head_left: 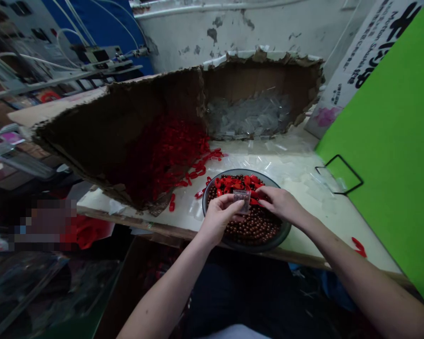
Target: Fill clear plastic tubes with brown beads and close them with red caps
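A round dark bowl (212, 186) sits at the table's near edge, filled with small brown beads (254, 228) and several red plastic pieces (233, 182). Above the bowl, my left hand (219, 216) and my right hand (281, 202) both pinch a small clear plastic bag (242, 199) between their fingertips. The bag hangs upright between the two hands; whether anything is inside it I cannot tell.
A torn cardboard box (134, 117) lies open on the table, red pieces (166, 155) spilling from one half, clear bags (247, 115) in the other. A green board (392, 141) stands at right. Loose clear bags (297, 169) cover the tabletop. One red piece (358, 246) lies at the right edge.
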Demonstrator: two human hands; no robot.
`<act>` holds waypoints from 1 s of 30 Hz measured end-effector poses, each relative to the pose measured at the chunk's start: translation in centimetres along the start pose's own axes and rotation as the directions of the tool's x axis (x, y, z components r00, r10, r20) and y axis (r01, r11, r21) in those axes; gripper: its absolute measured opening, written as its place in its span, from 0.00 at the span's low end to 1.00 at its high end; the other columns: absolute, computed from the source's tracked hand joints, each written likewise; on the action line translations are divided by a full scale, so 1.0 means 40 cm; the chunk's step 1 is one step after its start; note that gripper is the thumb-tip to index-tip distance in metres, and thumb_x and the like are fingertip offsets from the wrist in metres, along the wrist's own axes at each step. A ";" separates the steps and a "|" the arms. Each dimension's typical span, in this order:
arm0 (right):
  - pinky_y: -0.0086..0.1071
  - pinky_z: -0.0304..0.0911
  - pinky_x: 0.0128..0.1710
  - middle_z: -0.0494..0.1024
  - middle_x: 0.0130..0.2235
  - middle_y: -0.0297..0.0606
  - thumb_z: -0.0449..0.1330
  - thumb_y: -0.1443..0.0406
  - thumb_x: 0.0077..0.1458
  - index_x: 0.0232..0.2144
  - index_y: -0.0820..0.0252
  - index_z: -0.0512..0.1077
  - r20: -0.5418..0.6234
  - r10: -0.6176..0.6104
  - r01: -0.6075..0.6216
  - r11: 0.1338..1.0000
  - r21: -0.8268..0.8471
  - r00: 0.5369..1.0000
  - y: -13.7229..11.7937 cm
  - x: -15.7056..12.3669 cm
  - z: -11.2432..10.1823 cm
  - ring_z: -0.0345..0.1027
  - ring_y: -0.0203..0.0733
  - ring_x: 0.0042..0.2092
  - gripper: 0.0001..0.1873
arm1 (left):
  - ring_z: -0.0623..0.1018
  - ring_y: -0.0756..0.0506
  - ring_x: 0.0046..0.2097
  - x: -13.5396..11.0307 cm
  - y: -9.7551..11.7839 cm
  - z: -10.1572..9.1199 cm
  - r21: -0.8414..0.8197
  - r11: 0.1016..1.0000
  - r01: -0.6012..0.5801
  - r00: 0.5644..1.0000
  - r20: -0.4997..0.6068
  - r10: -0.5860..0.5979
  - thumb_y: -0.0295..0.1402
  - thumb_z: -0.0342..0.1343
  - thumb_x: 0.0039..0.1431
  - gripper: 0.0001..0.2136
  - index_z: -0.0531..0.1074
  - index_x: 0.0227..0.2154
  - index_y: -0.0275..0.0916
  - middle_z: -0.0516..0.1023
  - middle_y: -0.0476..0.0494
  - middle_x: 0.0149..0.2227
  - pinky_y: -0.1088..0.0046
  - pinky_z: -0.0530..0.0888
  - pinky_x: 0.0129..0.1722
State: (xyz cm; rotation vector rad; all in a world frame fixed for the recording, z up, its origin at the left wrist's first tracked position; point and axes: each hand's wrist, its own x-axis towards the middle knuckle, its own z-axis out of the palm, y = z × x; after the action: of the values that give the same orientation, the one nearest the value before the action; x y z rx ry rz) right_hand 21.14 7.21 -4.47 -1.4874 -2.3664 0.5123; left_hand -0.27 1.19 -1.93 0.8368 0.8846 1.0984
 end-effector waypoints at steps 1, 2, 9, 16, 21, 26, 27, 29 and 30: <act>0.38 0.64 0.41 0.78 0.41 0.40 0.58 0.63 0.56 0.44 0.58 0.72 -0.011 0.043 -0.040 0.983 0.180 0.999 0.005 -0.005 -0.008 0.72 0.45 0.40 0.13 | 0.80 0.46 0.36 0.003 -0.006 -0.003 0.038 0.999 -0.010 1.000 -0.006 0.010 0.38 0.64 0.49 0.16 0.74 0.38 0.34 0.80 0.42 0.36 0.73 0.75 0.33; 0.39 0.65 0.42 0.79 0.41 0.40 0.59 0.61 0.55 0.44 0.59 0.72 -0.007 0.083 -0.075 0.926 0.370 0.997 0.006 -0.011 -0.016 0.72 0.45 0.40 0.14 | 0.80 0.46 0.37 0.005 -0.012 -0.005 0.075 0.997 -0.019 1.000 -0.005 0.020 0.39 0.63 0.50 0.15 0.74 0.37 0.34 0.80 0.42 0.36 0.73 0.75 0.35; 0.40 0.63 0.49 0.78 0.42 0.37 0.65 0.57 0.50 0.40 0.59 0.73 0.031 0.168 -0.109 0.475 0.873 0.985 -0.053 -0.039 -0.049 0.71 0.42 0.44 0.17 | 0.78 0.47 0.36 0.012 -0.042 0.032 0.215 0.977 0.010 0.994 0.101 -0.033 0.40 0.59 0.54 0.12 0.68 0.33 0.36 0.78 0.44 0.33 0.74 0.73 0.34; 0.32 0.62 0.36 0.74 0.33 0.31 0.70 0.58 0.42 0.34 0.58 0.71 0.131 0.153 -0.191 0.499 0.845 0.980 -0.074 -0.039 -0.065 0.67 0.36 0.34 0.18 | 0.75 0.50 0.31 0.020 -0.052 0.053 0.282 0.959 -0.010 0.983 0.179 -0.042 0.40 0.56 0.56 0.11 0.68 0.35 0.36 0.74 0.47 0.31 0.75 0.71 0.30; 0.28 0.55 0.27 0.69 0.26 0.27 0.71 0.59 0.40 0.31 0.59 0.69 0.176 0.160 -0.235 0.534 0.812 0.971 -0.069 -0.044 -0.060 0.60 0.32 0.27 0.18 | 0.71 0.51 0.28 0.018 -0.062 0.041 0.373 0.927 -0.045 0.976 0.215 -0.039 0.40 0.54 0.58 0.11 0.69 0.37 0.37 0.71 0.49 0.29 0.76 0.70 0.29; 0.27 0.51 0.24 0.67 0.24 0.27 0.71 0.59 0.39 0.27 0.59 0.69 0.151 0.144 -0.208 0.639 0.741 0.978 -0.073 -0.047 -0.046 0.57 0.31 0.25 0.17 | 0.73 0.48 0.34 0.006 -0.061 0.034 0.573 0.805 -0.156 0.977 0.207 0.043 0.39 0.51 0.61 0.11 0.71 0.40 0.39 0.74 0.46 0.35 0.75 0.69 0.34; 0.27 0.51 0.23 0.67 0.24 0.27 0.71 0.58 0.39 0.27 0.59 0.69 0.149 0.143 -0.206 0.658 0.724 0.978 -0.075 -0.049 -0.045 0.57 0.31 0.25 0.17 | 0.73 0.47 0.37 0.003 -0.058 0.033 0.609 0.771 -0.185 0.975 0.213 0.065 0.38 0.50 0.61 0.11 0.71 0.41 0.39 0.75 0.45 0.37 0.74 0.69 0.36; 0.28 0.52 0.23 0.68 0.23 0.28 0.70 0.58 0.40 0.27 0.59 0.70 0.139 0.147 -0.202 0.680 0.705 0.979 -0.080 -0.055 -0.045 0.57 0.31 0.24 0.16 | 0.74 0.45 0.41 0.000 -0.051 0.031 0.654 0.721 -0.229 0.968 0.232 0.097 0.36 0.50 0.61 0.10 0.72 0.41 0.39 0.76 0.44 0.39 0.73 0.69 0.40; 0.28 0.53 0.23 0.69 0.24 0.28 0.70 0.57 0.41 0.28 0.59 0.71 0.136 0.150 -0.202 0.676 0.709 0.979 -0.082 -0.059 -0.046 0.58 0.32 0.24 0.16 | 0.74 0.45 0.42 0.000 -0.047 0.030 0.664 0.707 -0.244 0.965 0.241 0.106 0.36 0.50 0.61 0.10 0.72 0.42 0.40 0.77 0.44 0.39 0.72 0.68 0.42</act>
State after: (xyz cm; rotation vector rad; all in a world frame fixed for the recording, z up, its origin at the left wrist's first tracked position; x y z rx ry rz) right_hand 20.29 4.02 -1.48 -1.2997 -1.7003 1.3743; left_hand 1.51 0.58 -3.13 1.6567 1.0869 0.8158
